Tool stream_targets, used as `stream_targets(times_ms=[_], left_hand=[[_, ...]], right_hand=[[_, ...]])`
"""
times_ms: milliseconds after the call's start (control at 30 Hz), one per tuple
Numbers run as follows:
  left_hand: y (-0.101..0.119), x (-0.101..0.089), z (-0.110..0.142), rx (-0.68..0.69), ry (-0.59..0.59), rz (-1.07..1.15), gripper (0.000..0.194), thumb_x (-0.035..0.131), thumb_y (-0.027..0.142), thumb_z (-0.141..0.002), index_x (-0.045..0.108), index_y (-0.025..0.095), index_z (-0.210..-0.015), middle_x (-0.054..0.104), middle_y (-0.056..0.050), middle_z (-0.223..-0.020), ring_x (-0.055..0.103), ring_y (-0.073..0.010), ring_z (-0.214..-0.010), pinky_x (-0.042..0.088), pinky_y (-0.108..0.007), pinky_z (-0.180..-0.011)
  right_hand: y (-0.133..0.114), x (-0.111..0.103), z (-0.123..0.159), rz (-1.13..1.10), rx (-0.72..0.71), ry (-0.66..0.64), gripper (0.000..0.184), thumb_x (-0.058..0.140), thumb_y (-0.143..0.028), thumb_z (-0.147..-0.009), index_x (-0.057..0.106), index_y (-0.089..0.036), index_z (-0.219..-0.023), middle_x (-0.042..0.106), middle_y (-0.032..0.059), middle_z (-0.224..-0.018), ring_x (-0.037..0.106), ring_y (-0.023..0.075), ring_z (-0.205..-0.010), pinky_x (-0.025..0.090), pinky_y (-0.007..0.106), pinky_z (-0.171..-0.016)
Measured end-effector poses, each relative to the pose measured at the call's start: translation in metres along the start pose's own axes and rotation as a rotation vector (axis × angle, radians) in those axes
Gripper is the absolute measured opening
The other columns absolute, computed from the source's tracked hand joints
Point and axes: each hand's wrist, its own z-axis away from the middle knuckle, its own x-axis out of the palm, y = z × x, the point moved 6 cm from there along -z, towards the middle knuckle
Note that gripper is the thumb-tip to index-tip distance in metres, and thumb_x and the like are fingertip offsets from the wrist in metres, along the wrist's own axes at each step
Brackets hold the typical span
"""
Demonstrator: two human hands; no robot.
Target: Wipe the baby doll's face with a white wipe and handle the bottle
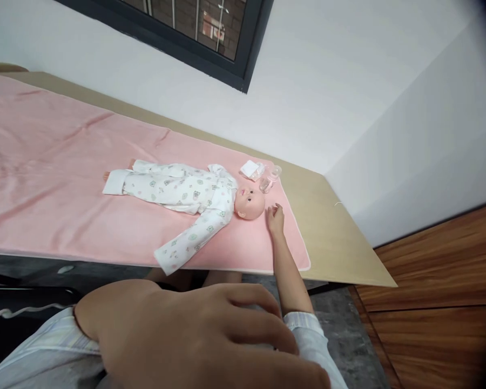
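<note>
A baby doll [249,202] lies on its back on a pink blanket [81,156], its head toward the right. It wears a white printed outfit [194,189], one long sleeve stretched toward the table's front edge. My right hand [276,219] rests on the blanket just right of the doll's head, fingers loosely bent and apart, nothing seen in them. Close to the camera, my left hand [202,335] is raised with its back showing. Its fingers are spread and slightly bent, with no object visible; the palm side is hidden.
Beyond the doll's head are a clear baby bottle [270,179] and a small white packet [250,168]. The tan tabletop [328,227] shows past the blanket's right edge. A white wall [299,97] with a dark-framed window [210,59] stands behind; wooden panels [445,281] are at the right.
</note>
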Motion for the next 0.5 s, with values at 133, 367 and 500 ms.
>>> stream_targets(times_ms=[133,367,500], left_hand=[[-0.024,0.046,-0.028,-0.065,-0.252,0.051,0.017,0.07,0.022,-0.087,0.068,0.017,-0.102,0.072,0.001,-0.087,0.062,-0.0123,-0.077,0.048,-0.02,-0.098],[-0.037,0.097,-0.072,0.183,-0.557,-0.122,0.036,0.087,0.025,-0.069,0.052,0.019,-0.061,0.066,0.004,-0.075,0.058,-0.0119,-0.068,0.052,-0.026,-0.084],[-0.042,0.114,-0.09,0.221,-0.61,-0.201,0.024,0.085,0.027,-0.072,0.062,0.021,-0.069,0.07,0.004,-0.081,0.06,-0.0132,-0.065,0.054,-0.029,-0.081]], right_hand=[[-0.001,0.003,0.001,-0.033,0.042,-0.048,0.063,0.054,-0.033,-0.085,0.043,-0.002,-0.139,0.056,0.0258,-0.134,0.055,0.0284,-0.125,0.038,0.044,-0.112],[-0.023,0.0,0.011,-0.035,-0.019,-0.119,0.069,0.051,-0.03,-0.085,0.035,-0.004,-0.147,0.046,0.0229,-0.146,0.043,0.0321,-0.138,0.031,0.047,-0.118],[-0.032,-0.003,0.017,-0.031,-0.051,-0.137,0.07,0.048,-0.029,-0.086,0.032,-0.003,-0.148,0.044,0.0231,-0.147,0.041,0.0333,-0.138,0.028,0.048,-0.119]])
